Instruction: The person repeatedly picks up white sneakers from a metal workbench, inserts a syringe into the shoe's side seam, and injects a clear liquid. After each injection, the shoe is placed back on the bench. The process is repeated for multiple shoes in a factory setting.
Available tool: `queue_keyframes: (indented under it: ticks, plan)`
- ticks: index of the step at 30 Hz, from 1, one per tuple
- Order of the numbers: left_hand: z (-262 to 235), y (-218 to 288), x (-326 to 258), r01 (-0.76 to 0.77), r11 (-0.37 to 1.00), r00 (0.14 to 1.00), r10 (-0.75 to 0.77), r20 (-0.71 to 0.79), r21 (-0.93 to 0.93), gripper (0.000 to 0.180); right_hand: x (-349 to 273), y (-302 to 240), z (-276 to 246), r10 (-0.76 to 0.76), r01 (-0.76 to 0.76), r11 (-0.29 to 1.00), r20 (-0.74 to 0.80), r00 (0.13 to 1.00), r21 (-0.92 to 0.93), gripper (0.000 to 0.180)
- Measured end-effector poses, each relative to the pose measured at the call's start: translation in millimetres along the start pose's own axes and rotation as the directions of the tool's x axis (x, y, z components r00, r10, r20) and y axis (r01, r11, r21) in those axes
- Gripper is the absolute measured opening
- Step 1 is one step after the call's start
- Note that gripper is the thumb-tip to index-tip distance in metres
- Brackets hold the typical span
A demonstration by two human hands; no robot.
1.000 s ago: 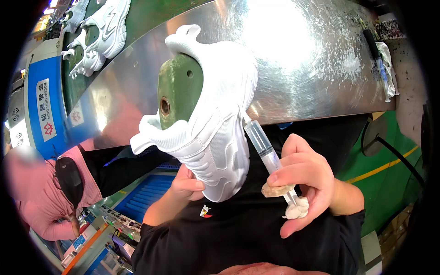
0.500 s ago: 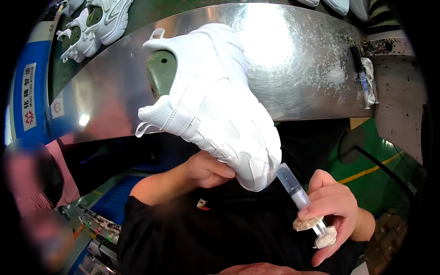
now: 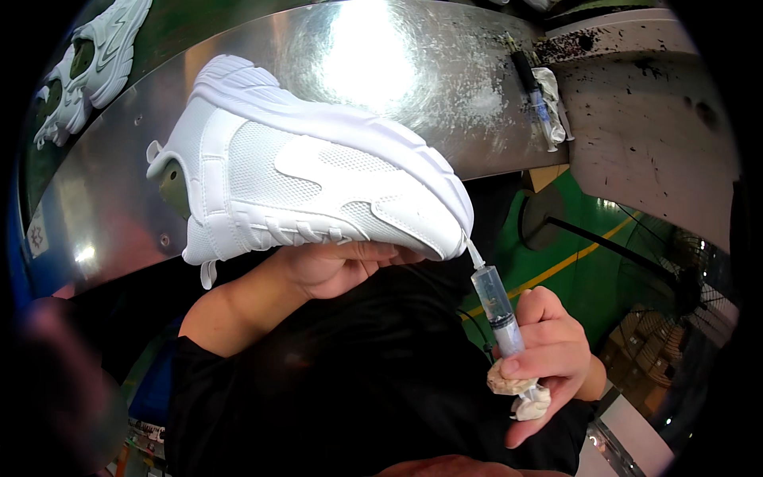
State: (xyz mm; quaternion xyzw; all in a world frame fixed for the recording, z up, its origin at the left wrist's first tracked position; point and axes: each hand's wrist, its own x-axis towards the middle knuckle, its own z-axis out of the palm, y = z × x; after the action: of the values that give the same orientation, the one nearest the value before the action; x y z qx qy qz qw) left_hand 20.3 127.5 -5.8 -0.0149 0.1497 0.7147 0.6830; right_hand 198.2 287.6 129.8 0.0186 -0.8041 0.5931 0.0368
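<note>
A white sneaker [image 3: 318, 171] lies on its side in the air, sole facing away from me and toe to the right. My left hand [image 3: 338, 266] grips it from below near the laces and toe; part of the fingers is hidden behind the shoe. A clear plastic syringe [image 3: 494, 298] is in my right hand [image 3: 552, 342], fingers wrapped about its barrel and flange, which is padded with pale wrapping. The syringe's narrow tip touches the toe where the upper meets the sole. Inside the shoe opening a green insert [image 3: 173, 189] shows.
Behind the sneaker runs a shiny metal table [image 3: 445, 95] with whitish smears. On its right end lie a second syringe [image 3: 536, 103] and a crumpled white wrapper [image 3: 552, 99]. More white sneakers [image 3: 103, 60] stand at the far left. A black fan [image 3: 628, 254] stands at right.
The sneaker has turned so its side and sole edge now face me more, and its heel has swung left. The syringe tip has stayed at the toe. My view has shifted rightward.
</note>
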Motion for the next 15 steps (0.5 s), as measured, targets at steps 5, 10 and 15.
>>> queue_keyframes:
  ticks: [5,10,15]
  plan:
    - [-6,2,8,0.001,0.998,0.995,0.006,0.097,-0.066,0.037,-2,4,11,-0.052,0.044,0.992,-0.065,0.997,-0.122,0.057]
    - [0,4,12,-0.017,0.997,0.995,0.023,0.093,-0.073,0.034,3,7,20,-0.11,0.09,0.961,-0.061,0.992,-0.263,0.051]
    - [5,5,13,-0.023,0.997,0.995,0.03,0.092,-0.071,0.032,4,17,33,-0.187,0.146,0.856,-0.035,0.982,-0.496,0.039]
